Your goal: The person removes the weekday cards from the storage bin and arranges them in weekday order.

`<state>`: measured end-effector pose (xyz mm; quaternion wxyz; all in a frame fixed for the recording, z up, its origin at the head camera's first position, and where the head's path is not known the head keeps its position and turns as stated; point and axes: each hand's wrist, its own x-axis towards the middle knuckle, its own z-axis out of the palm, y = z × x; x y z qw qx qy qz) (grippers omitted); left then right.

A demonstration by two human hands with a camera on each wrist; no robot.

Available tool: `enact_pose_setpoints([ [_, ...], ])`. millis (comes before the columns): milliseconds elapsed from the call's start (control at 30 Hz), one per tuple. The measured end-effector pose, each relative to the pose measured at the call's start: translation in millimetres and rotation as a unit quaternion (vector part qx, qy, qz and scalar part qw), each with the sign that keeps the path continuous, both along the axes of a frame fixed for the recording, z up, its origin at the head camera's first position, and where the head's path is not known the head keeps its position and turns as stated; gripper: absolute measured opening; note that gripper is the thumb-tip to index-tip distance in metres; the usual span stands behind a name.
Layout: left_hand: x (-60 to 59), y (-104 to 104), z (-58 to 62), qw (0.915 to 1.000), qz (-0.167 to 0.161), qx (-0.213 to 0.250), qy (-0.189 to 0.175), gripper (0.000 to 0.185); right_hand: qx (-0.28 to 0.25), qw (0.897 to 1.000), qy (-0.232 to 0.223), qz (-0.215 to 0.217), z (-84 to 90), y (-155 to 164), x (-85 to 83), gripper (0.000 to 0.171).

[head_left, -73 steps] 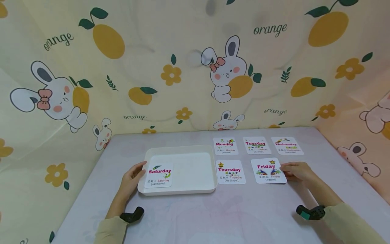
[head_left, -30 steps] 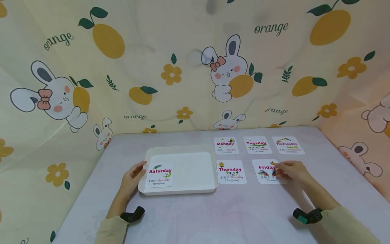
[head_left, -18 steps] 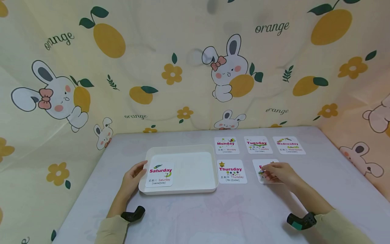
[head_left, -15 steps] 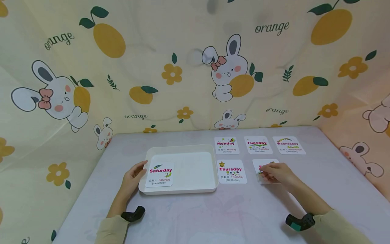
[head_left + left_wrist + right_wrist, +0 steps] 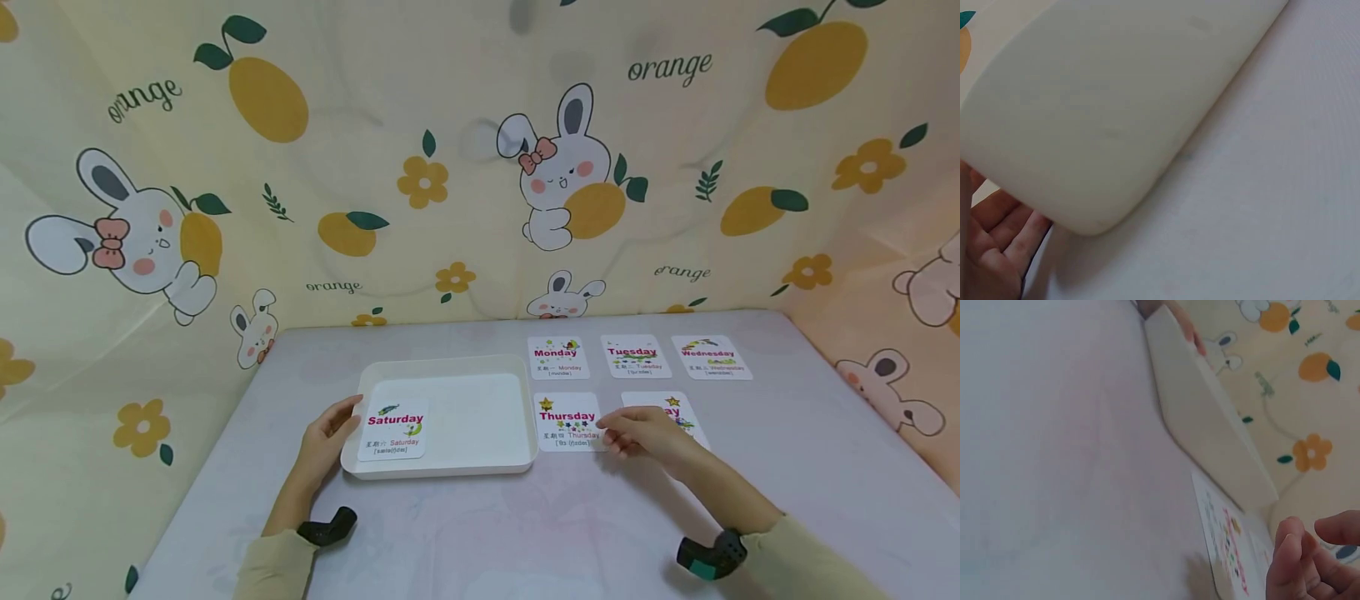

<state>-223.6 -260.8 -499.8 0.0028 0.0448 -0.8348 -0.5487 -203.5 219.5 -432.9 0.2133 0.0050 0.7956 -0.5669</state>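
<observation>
A person is sitting at a pale grey table (image 5: 465,533) inside a yellow fabric backdrop printed with rabbits and oranges (image 5: 480,167). The left hand (image 5: 324,431) is resting against the left edge of a shallow white plastic tray (image 5: 517,417), fingers relaxed and thumb at the rim, steadying it rather than gripping it; the left wrist view shows only the tray's outer wall and a few loose fingertips. Inside the tray, at its left end, a white flashcard reading Saturday (image 5: 393,429) is lying flat.

To the right of the tray, five more white day-of-the-week cards are lying in two rows: Monday (image 5: 557,357), Tuesday (image 5: 633,357) and Wednesday (image 5: 711,357) behind, Thursday (image 5: 567,422) and Friday (image 5: 673,410) in front.

The right hand (image 5: 639,432) has travelled leftward over the last second. Earlier it was covering the Friday card; now it is hovering between Friday and Thursday, fingertips just at Thursday's right edge, and part of Friday is uncovered and still flat on the table. The fingers are loosely curled and are holding nothing. Judging by this shift, the hand appears to be leaving Friday in place and turning its attention to Thursday.
</observation>
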Motion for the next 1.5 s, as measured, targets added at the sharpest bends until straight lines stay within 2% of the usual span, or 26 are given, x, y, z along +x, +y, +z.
enact_pose_setpoints([
  [300, -0.6, 0.6, 2.0, 0.9999, -0.002, 0.016, -0.005, 0.043, -0.038, 0.999, -0.003, 0.032, 6.1, -28.5, 0.6, 0.043],
  [633, -0.8, -1.4, -1.8, 1.0000, 0.003, -0.002, 0.001, 0.045, -0.072, 0.995, 0.004, 0.064, 9.2, -63.4, -1.4, 0.042],
  [933, -0.2, -0.5, 0.8, 1.0000, 0.001, 0.002, -0.005, 0.044, -0.111, 0.990, 0.004, 0.086, 7.5, -90.5, -2.4, 0.043],
  [1100, -0.6, -0.1, 0.9, 0.9999, -0.006, 0.012, -0.002, 0.044, -0.120, 0.990, -0.001, 0.079, 7.7, -104.3, -5.3, 0.042],
  [1333, -0.8, -0.5, -0.4, 1.0000, 0.001, -0.003, 0.004, 0.044, -0.131, 0.989, -0.019, 0.069, 5.7, -130.3, -12.1, 0.041],
  [1500, -0.9, -1.0, 0.2, 1.0000, 0.002, 0.006, 0.002, 0.044, -0.149, 0.987, -0.035, 0.053, 0.1, -150.6, -16.1, 0.040],
])
